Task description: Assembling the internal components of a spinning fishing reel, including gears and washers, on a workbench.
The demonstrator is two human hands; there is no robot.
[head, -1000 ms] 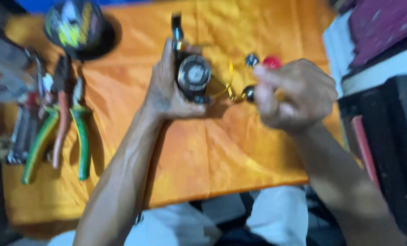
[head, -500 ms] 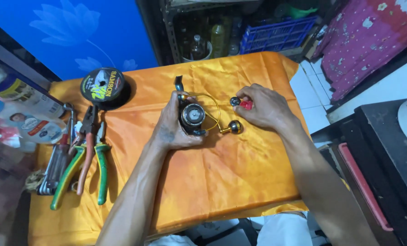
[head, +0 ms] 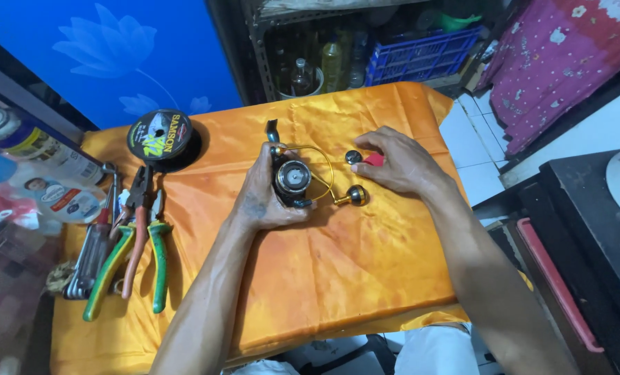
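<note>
Orange cloth [head: 365, 271] bore the reel [head: 292, 182], clasped by left hand [head: 261, 198]; right hand [head: 400, 163] pinching the red part [head: 374, 160] beside it needed a firm, square grip.

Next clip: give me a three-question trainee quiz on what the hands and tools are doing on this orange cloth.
1. True or false: the left hand holds the fishing reel above the orange cloth.
2. What does the right hand touch? A) the pliers B) a small red piece C) the line spool
3. Fill in: the pliers with green and orange handles lie to the ____ of the left hand, as the picture shows it.

Key:
1. True; its fingers wrap the reel body.
2. B; the fingertips rest at the small red piece, next to a round dark cap. The line spool lies untouched at the cloth's far left.
3. Left.
</note>
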